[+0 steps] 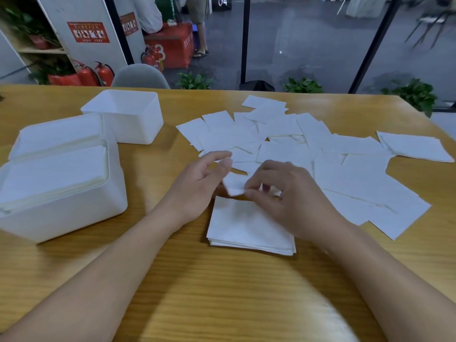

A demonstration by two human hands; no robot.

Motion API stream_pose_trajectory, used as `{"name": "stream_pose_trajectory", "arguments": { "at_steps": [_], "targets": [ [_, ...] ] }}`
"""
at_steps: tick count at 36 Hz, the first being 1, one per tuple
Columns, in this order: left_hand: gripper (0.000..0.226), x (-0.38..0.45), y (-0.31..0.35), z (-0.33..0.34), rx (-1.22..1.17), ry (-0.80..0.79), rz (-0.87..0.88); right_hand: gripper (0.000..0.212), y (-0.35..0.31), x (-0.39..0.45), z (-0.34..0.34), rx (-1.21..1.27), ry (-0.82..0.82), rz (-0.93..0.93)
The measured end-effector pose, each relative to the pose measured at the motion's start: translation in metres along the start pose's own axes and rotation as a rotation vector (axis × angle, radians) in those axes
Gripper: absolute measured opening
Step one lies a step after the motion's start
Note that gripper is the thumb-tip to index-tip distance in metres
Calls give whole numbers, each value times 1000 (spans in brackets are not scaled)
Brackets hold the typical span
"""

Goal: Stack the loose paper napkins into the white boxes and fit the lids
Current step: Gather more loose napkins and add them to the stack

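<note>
From the head camera, the person's right hand (283, 193) pinches a single paper napkin (234, 185) between thumb and curled fingers, lifting it just above a small squared-up stack of napkins (246, 225) that lies on the wooden table (222, 292) near the body. The left hand (199, 183) sits beside the lifted napkin with its fingers relaxed and spread; whether its fingertips touch the sheet is hard to tell because of blur. Most of the loose napkins (320, 154) lie scattered across the far right of the table, overlapping one another. To the left stands a white box (61, 206) already filled nearly to its rim with napkins, a lid (56, 134) lying behind it, and further back an empty white box (128, 117) — open and waiting. The likely risk from here is that the thin sheet folds or lands askew on the stack, since it is held by one corner only — a crooked stack would catch on the box walls. Picking two clinging sheets at once could also skew the pile.
</note>
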State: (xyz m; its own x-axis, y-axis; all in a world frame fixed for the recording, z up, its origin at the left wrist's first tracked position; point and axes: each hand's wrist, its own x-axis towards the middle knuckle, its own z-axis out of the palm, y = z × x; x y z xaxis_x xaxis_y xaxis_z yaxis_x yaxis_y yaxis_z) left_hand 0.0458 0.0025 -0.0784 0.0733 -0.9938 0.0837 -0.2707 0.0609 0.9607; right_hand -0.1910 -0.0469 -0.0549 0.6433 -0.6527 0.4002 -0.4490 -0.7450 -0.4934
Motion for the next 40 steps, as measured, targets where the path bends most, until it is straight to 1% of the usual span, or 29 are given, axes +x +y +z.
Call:
{"name": "stream_pose_trajectory", "arguments": {
  "at_steps": [3, 5, 7, 9, 11, 12, 14, 15, 16, 19, 20, 22, 25, 27, 28, 30, 32, 33, 36, 37, 40],
  "targets": [
    [35, -1, -1, -1, 14, 44, 47, 3, -7, -14, 6, 44, -56, -33],
    [32, -2, 0, -2, 7, 62, 104, 16, -5, -15, 6, 61, -23, -25],
    [26, -4, 3, -4, 2, 74, 179, 32, -3, -11, 2, 64, 51, -7],
    [24, -6, 8, -4, 3, 66, 243, 49, -2, -5, -5, 41, 77, 19],
    [21, -10, 15, -3, -22, 46, 297, 55, -1, -2, -12, 5, 67, 45],
    [21, -12, 18, -2, -51, 36, 321, 51, -2, -2, -15, 2, 60, 59],
    [21, -14, 25, -3, -114, 30, 324, 27, -4, -3, -24, 73, 57, 94],
    [21, -16, 28, -3, -138, 31, 297, 15, -5, -5, -28, 142, 54, 113],
    [21, -18, 30, -4, -157, 25, 251, 10, -4, -8, -32, 211, 54, 129],
    [23, -28, 28, -4, -163, -40, 77, 10, -4, -21, -37, 370, 51, 171],
    [22, -32, 25, -2, -130, -51, 44, 10, -3, -26, -35, 379, 33, 192],
    [19, -38, 18, 4, 7, -23, 42, 11, 0, -32, -27, 310, 4, 244],
    [17, -43, 6, 8, 353, 36, 114, 14, 5, -40, -16, 75, -33, 291],
    [25, -44, 3, 8, 600, -12, 137, 27, 7, -44, -13, -142, -128, 284],
    [31, -45, 3, 7, 683, -52, 131, 34, 8, -45, -13, -198, -164, 278],
    [41, -46, 3, 5, 735, -92, 102, 41, 9, -46, -17, -174, -172, 287],
    [47, -48, 4, 3, 725, -102, 80, 41, 9, -47, -22, -90, -170, 309],
    [52, -50, 5, 4, 730, -117, 69, 44, 8, -47, -24, -58, -193, 320],
    [66, -54, 9, 7, 763, -176, 36, 61, 0, -45, -28, -29, -323, 354],
    [68, -55, 11, 7, 768, -181, 29, 62, -3, -43, -27, -57, -356, 354],
    [65, -57, 14, 9, 752, -188, 19, 47, -11, -39, -26, -91, -449, 403]
  ]
}}
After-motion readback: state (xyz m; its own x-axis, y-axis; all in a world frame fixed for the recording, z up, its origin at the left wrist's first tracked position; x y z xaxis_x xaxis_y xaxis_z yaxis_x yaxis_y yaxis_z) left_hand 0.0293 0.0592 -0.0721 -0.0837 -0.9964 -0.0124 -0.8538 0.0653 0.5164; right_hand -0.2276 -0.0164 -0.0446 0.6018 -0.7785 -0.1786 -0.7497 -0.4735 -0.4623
